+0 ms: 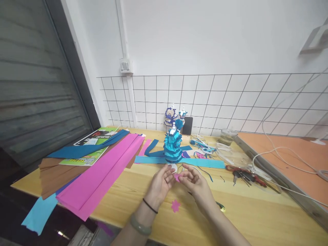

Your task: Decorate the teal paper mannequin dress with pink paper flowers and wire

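My right hand [194, 181] pinches a small pink crepe-paper flower [177, 177] between thumb and fingers. Palm turned up, my left hand [162, 182] has its curled fingertips closed at the left edge of that same flower. A second pink paper flower [175, 206] lies flat on the wooden table [138, 194] below my hands. Just beyond my left fingertips is a white disc [173, 166], partly hidden. Behind it stands a figure with a ruffled turquoise paper skirt [173, 145] and a white top.
Long pink paper [102, 171], brown paper [56, 174] and blue strips lie left over a magazine [84, 160]. A turquoise strip [205, 163] crosses behind my hands. Red-handled scissors [256, 177], cables and a glass jar [227, 136] are right; a yellow-tipped cutter [220, 206] lies by my right wrist.
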`<act>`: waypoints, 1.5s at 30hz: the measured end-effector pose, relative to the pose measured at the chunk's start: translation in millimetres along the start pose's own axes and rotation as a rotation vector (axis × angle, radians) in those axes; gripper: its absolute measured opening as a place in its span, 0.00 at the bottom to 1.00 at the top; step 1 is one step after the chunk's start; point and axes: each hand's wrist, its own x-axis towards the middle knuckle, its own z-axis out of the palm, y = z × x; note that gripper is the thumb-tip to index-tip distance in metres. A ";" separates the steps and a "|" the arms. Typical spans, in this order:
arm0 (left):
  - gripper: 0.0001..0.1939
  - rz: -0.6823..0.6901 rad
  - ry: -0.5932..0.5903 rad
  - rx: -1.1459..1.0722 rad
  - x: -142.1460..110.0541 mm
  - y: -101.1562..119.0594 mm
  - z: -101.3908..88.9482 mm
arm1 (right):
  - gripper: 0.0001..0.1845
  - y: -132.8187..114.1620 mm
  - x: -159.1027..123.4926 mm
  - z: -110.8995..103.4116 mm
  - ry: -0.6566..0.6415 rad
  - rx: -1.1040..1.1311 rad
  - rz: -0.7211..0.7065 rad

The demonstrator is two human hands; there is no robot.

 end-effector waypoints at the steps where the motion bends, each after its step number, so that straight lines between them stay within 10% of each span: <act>1: 0.10 -0.032 -0.009 -0.037 5.8 1.6 2.3 | 0.33 -1.0 3.6 3.2 0.015 0.022 -0.010; 45: 0.16 -0.026 -0.208 -0.194 25.1 2.3 -2.5 | 0.41 18.3 40.2 34.5 0.293 0.004 -0.181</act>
